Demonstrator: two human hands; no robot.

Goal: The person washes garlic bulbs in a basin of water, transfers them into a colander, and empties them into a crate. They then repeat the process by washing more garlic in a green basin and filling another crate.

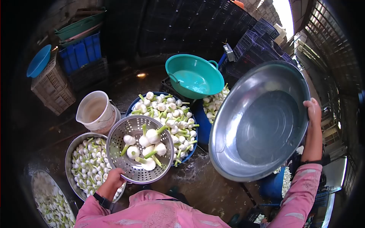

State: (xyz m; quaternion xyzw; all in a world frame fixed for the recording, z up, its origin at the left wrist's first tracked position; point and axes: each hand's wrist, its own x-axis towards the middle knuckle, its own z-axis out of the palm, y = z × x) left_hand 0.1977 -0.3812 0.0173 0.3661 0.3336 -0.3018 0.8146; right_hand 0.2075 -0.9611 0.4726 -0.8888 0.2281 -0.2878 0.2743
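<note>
My left hand (111,184) is closed on the near rim of a metal colander (131,173). Several white garlic bulbs (153,136) with short green stems lie in it. On the right, my right hand (313,111) grips the outer rim of a large metal basin (262,131), which is tilted up and shows a bare inside. Behind the colander, a blue tub (194,146) is heaped with garlic. A metal pot (69,161) of smaller bulbs stands to the left, partly hidden by the colander.
A green basin (220,81) holding water stands at the back. Beside the pot is a white bucket (80,110). Crates (57,89) are stacked at the left, dark crates (251,45) at the back right. Another garlic container (42,174) sits at lower left. The floor (194,171) is wet.
</note>
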